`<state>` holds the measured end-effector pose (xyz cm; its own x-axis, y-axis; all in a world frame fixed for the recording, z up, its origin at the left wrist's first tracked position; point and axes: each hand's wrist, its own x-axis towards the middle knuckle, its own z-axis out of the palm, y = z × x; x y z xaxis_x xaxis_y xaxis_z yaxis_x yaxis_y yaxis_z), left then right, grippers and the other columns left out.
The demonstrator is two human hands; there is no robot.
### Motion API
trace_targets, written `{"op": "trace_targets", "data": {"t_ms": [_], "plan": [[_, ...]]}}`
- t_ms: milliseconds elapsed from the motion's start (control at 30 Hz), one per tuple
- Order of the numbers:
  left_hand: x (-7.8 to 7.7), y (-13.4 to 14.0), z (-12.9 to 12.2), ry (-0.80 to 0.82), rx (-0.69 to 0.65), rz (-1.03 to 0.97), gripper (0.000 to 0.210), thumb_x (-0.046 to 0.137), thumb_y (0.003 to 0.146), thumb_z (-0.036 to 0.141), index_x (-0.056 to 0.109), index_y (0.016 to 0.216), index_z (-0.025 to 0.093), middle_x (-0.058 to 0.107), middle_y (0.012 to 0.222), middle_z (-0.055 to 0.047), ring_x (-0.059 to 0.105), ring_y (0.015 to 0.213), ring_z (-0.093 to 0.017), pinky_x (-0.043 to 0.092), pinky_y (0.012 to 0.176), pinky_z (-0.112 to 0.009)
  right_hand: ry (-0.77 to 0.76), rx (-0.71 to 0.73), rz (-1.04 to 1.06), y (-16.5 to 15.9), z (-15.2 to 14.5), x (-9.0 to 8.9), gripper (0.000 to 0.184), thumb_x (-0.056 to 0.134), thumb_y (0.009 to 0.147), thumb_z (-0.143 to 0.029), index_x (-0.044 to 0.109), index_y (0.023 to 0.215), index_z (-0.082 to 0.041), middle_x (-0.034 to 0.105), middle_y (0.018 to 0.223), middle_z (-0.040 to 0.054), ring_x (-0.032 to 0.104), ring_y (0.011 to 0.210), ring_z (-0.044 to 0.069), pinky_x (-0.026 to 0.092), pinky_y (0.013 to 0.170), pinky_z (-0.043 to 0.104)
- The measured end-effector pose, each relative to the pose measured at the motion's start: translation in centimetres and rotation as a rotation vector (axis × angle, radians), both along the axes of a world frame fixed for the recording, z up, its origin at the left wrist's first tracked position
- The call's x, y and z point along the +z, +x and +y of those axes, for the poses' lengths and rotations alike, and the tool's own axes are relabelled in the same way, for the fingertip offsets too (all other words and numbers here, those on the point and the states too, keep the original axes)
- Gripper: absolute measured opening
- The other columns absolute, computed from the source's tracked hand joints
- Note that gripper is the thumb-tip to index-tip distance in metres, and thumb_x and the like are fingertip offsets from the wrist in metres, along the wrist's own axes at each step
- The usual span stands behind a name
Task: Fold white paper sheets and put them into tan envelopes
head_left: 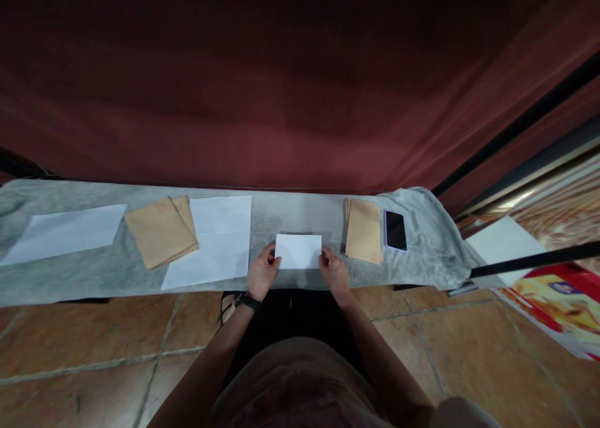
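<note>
A small white sheet of paper (299, 251), possibly folded, is held level above the grey cloth by its two short sides. My left hand (261, 272), with a dark watch on the wrist, pinches its left edge. At the right edge, my right hand (334, 270) grips the paper between thumb and fingers. Left of my hands lie large white sheets (220, 240), partly under a pile of brown envelopes (162, 233). Another stack of brown envelopes (364, 231) rests to the right of my right hand.
Beside the right stack lies a phone (395, 230). A white sheet (70, 229) is at the far left. The grey cloth (300, 209) covers a narrow table against a dark red curtain (290, 103). A black bar (539, 259) and a printed box (557, 303) stand at right.
</note>
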<state>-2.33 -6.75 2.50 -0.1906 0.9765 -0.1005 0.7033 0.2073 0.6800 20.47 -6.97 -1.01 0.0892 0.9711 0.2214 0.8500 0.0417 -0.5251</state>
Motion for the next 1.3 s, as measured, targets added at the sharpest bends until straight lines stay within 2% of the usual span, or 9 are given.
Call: {"op": "trace_targets", "data": {"t_ms": [200,367,467,533,667,733,833,1000,1300], "plan": [[0.4,0.5,-0.1,-0.047,0.005,0.096,0.049,0.06,0.09,0.028,0.057,0.138,0.021,0.077,0.089,-0.003,0.072,0.079,-0.021,0.052,0.069,-0.03,-0.023,0.013,-0.119,-0.5,-0.1,0.4,0.04,0.048,0.096,-0.019,0.058,0.135,-0.017,0.077,0.108,0.01,0.074,0.087,0.022,0.055,0.077,0.029],[0.7,0.7,-0.2,-0.074,-0.02,0.157,0.045,0.057,0.092,0.028,0.06,0.136,0.022,0.077,0.095,-0.005,0.073,0.088,-0.024,0.056,0.077,-0.033,-0.06,0.024,-0.178,-0.5,-0.3,0.9,0.037,0.048,0.098,-0.019,0.06,0.133,-0.019,0.074,0.111,0.0107,0.071,0.086,0.023,0.054,0.075,0.031],[0.5,0.7,-0.4,0.002,-0.052,0.25,0.041,0.055,0.092,0.026,0.063,0.133,0.02,0.074,0.108,-0.009,0.071,0.098,-0.026,0.056,0.087,-0.036,-0.023,0.049,-0.174,-0.7,-0.3,1.2,0.038,0.047,0.097,-0.016,0.062,0.132,-0.017,0.07,0.114,0.0133,0.068,0.097,0.025,0.054,0.086,0.036],[0.1,1.2,-0.6,0.128,-0.101,0.317,0.04,0.052,0.093,0.025,0.063,0.131,0.018,0.071,0.117,-0.012,0.068,0.108,-0.027,0.053,0.098,-0.039,0.029,0.094,-0.134,-1.2,-0.3,1.3,0.039,0.046,0.097,-0.016,0.062,0.132,-0.016,0.067,0.122,0.0153,0.063,0.112,0.027,0.052,0.097,0.04],[-1.4,3.3,-0.7,0.367,-0.302,0.378,0.046,0.041,0.098,0.024,0.056,0.14,0.016,0.059,0.145,-0.013,0.052,0.137,-0.027,0.041,0.117,-0.045,0.087,0.273,0.014,-3.6,-0.2,1.3,0.042,0.039,0.103,-0.025,0.058,0.139,-0.013,0.059,0.143,0.0151,0.052,0.134,0.025,0.045,0.113,0.043],[-2.5,4.4,-0.7,0.388,-0.384,0.427,0.053,0.036,0.097,0.018,0.046,0.149,0.013,0.049,0.155,-0.014,0.041,0.147,-0.026,0.035,0.121,-0.047,0.078,0.327,0.044,-4.8,-0.3,1.0,0.047,0.032,0.106,-0.028,0.053,0.144,-0.012,0.054,0.149,0.0141,0.048,0.14,0.022,0.041,0.118,0.042],[-3.8,5.3,-0.7,0.352,-0.423,0.496,0.061,0.034,0.095,0.015,0.036,0.155,0.01,0.04,0.161,-0.016,0.033,0.151,-0.025,0.032,0.122,-0.048,0.034,0.318,-0.016,-5.5,-0.5,0.7,0.05,0.029,0.108,-0.032,0.048,0.15,-0.011,0.049,0.155,0.0145,0.041,0.147,0.023,0.034,0.122,0.045],[-4.2,5.2,-0.7,0.305,-0.406,0.557,0.059,0.029,0.097,0.016,0.036,0.156,0.008,0.038,0.161,-0.015,0.029,0.153,-0.025,0.028,0.125,-0.047,0.003,0.3,-0.174,-4.6,-0.6,0.4,0.051,0.033,0.108,-0.034,0.043,0.154,-0.014,0.041,0.16,0.0124,0.035,0.15,0.024,0.026,0.125,0.048],[-3.4,3.9,-0.7,0.287,-0.303,0.562,0.065,0.033,0.102,0.04,0.034,0.155,0.002,0.033,0.162,-0.021,0.028,0.153,-0.031,0.027,0.124,-0.05,0.058,0.247,-0.284,-3.1,0.0,-0.2,0.056,0.039,0.106,-0.034,0.037,0.156,-0.008,0.04,0.159,0.0171,0.038,0.148,0.031,0.028,0.121,0.053]]}}
